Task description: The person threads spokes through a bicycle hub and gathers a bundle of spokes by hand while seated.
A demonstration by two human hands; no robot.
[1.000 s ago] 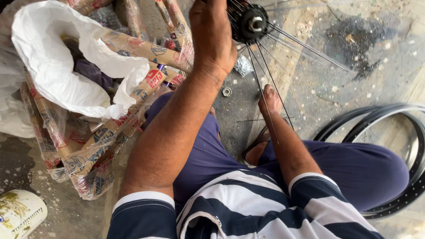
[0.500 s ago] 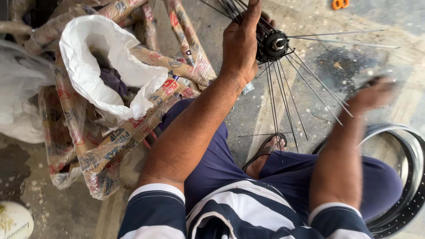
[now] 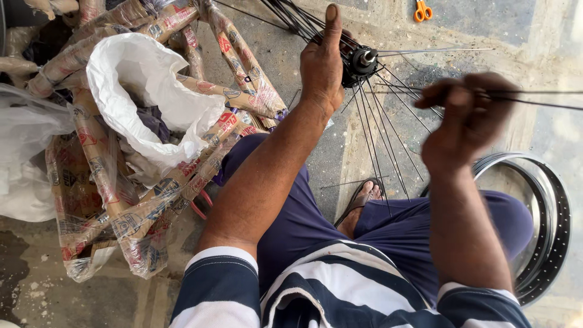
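My left hand (image 3: 322, 64) grips a black wheel hub (image 3: 359, 64) from which several thin metal spokes (image 3: 376, 133) fan out, some hanging down, others pointing up and to the right. My right hand (image 3: 463, 121), blurred, is raised to the right of the hub and pinches one long spoke (image 3: 534, 96) that runs off toward the right edge. I sit with my legs in dark blue trousers, one foot in a sandal (image 3: 362, 200) below the hub.
A black wheel rim (image 3: 549, 243) lies on the concrete floor at the right. Bicycle frame parts wrapped in printed plastic (image 3: 139, 200) and a white bag (image 3: 152, 91) are piled at the left. Orange-handled scissors (image 3: 422, 10) lie at the top.
My right hand has risen from beside my foot to the height of the hub and taken hold of a spoke. The view has shifted, with the hub and my left hand lower in it.
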